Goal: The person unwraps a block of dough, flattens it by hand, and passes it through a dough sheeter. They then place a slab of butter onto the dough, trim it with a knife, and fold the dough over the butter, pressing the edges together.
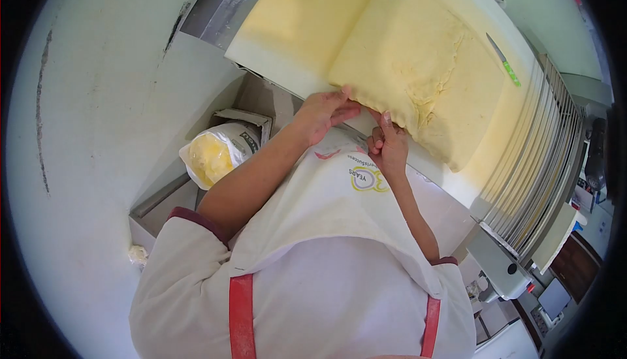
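A large, thick sheet of pale yellow dough lies on a work surface, its right part creased and torn in a rough line. My left hand is at the sheet's near edge, the thumb on top and the fingers bent beneath, pinching the rim. A short way to its right, my right hand pinches the same edge between thumb and index finger, with the other fingers curled in. The edge between the hands looks bumpy.
A small green-handled knife lies beyond the dough. Metal bars of a machine stand at the right. A bucket lined with plastic holds a yellow mass, below left. A wall fills the left side.
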